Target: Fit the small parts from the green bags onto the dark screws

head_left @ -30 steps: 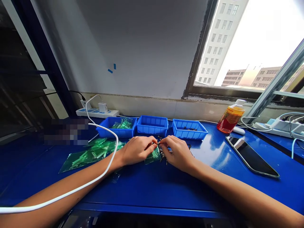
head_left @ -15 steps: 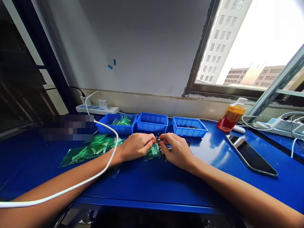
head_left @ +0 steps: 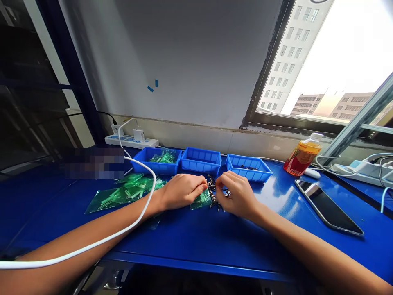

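Observation:
My left hand (head_left: 186, 191) is closed in a pinch above a small green plastic bag (head_left: 202, 199); what its fingertips hold is too small to make out. Just to the right, my right hand (head_left: 236, 193) has thumb and forefinger curled together beside a pile of small dark metal pieces (head_left: 212, 184); anything between its fingertips is hidden. A narrow gap separates the two hands. More green bags with pale sticks inside (head_left: 129, 190) lie beyond my left forearm.
Behind the hands stand a left blue bin (head_left: 156, 167) with green bags, a middle blue bin (head_left: 201, 164) and a right blue bin (head_left: 249, 173) with dark pieces. A bottle (head_left: 302, 155) and a phone (head_left: 328, 207) are right. A white cable (head_left: 135, 221) crosses my left forearm.
The fingertips of my two hands have moved apart, leaving more of the metal pile visible between them. The whole view has shifted slightly, so things appear farther right.

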`<move>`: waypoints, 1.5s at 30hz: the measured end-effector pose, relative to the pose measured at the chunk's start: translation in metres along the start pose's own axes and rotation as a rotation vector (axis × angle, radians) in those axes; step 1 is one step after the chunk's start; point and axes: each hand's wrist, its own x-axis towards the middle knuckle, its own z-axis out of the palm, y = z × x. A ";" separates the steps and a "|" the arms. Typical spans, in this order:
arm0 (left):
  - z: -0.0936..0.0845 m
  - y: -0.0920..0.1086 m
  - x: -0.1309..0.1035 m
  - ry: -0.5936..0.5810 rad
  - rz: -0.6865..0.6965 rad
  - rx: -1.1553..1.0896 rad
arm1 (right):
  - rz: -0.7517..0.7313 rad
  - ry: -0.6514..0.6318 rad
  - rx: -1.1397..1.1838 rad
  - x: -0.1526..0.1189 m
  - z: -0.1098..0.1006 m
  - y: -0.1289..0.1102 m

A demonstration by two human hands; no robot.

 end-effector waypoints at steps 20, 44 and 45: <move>-0.004 0.000 -0.003 -0.047 0.045 0.043 | 0.324 -0.206 -0.183 0.008 -0.009 0.016; 0.001 -0.012 0.003 -0.039 -0.182 0.194 | 0.259 -0.656 -0.098 0.001 -0.007 0.003; 0.000 -0.012 0.004 -0.035 -0.185 0.198 | 0.256 -0.657 -0.097 0.000 -0.007 0.003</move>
